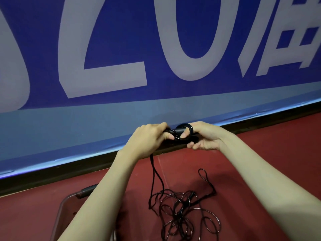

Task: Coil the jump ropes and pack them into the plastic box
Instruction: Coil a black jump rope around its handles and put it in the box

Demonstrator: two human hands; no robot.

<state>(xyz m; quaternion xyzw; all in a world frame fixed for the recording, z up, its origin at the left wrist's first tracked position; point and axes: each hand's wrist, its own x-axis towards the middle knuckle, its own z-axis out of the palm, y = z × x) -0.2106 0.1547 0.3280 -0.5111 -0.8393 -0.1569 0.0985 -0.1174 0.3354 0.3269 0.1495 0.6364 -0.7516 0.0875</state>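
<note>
The left hand (pixel 149 139) grips the black jump rope handle (pixel 179 130), fingers curled over its near end. The right hand (pixel 205 137) pinches a small loop of the thin black jump rope cord (pixel 186 126) wound round that handle, its other fingers curled beneath. Below the handle, the cord hangs from the left hand down to a loose tangle of black rope (pixel 184 211) lying on the dark red floor (pixel 278 153). Left of that tangle, partly hidden by the left forearm, stands the clear plastic box (pixel 64 211). Beyond the handle rises a blue banner with large pale lettering (pixel 121 49).
</note>
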